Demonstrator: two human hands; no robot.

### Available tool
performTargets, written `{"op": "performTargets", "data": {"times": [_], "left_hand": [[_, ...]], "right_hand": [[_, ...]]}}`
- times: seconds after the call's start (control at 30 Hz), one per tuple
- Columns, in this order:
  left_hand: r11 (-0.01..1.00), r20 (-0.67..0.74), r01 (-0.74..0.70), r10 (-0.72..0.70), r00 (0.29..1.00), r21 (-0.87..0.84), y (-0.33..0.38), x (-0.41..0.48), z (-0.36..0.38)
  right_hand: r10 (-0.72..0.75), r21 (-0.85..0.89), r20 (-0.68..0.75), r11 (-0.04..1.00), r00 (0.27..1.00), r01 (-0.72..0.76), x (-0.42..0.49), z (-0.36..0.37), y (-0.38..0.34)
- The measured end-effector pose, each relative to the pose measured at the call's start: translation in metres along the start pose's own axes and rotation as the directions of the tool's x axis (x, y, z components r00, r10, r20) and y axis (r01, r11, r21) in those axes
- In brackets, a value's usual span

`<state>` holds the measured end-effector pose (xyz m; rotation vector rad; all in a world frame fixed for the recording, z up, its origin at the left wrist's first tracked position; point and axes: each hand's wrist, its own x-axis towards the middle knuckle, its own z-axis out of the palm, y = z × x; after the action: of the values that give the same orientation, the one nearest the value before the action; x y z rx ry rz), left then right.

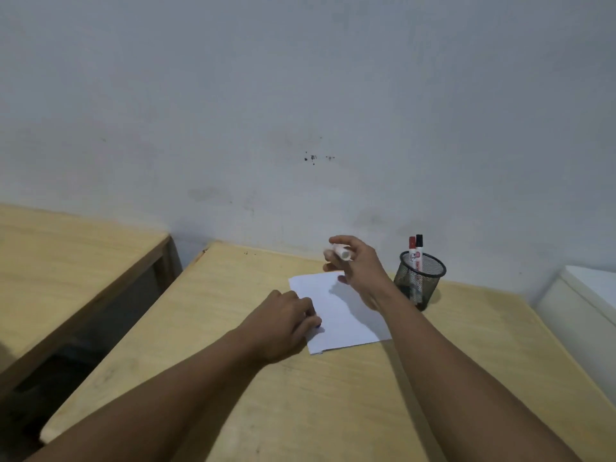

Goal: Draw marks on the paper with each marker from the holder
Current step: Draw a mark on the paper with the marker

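The paper (340,311) is lying on the worktop (300,395), with the holder (419,280) standing just beside it to the right. 2 markers (415,251) are standing in the holder, and a second worktop (66,255) is sitting apart to the left.

I can't make out the marker (340,252) in my right hand (358,271): it's blurred. My left hand (283,323) hides whatever dark thing it pinches on the paper (343,315). The holder (419,278) mesh conceals the markers' lower ends.
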<state>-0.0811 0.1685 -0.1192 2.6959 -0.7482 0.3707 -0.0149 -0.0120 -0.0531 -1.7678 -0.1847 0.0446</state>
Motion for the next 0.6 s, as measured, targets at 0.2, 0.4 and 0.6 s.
{"op": "performTargets", "data": {"times": [0.2, 0.4, 0.6], "left_hand": [[0.980, -0.046, 0.173, -0.178, 0.983, -0.097, -0.033, 0.009, 0.014], [0.981, -0.037, 0.099, -0.106, 0.994, -0.165, -0.040, 0.016, 0.021], [0.996, 0.041, 0.082, -0.080, 0.996, -0.045, -0.042, 0.017, 0.025]], "right_hand": [[-0.022, -0.064, -0.005, 0.998, 1.000, 0.022, 0.023, 0.028, 0.023], [-0.009, 0.020, -0.045, 1.000, 0.999, 0.010, 0.043, 0.037, 0.047], [-0.029, 0.005, -0.193, 1.000, 0.981, 0.031, 0.043, 0.039, 0.082]]}}
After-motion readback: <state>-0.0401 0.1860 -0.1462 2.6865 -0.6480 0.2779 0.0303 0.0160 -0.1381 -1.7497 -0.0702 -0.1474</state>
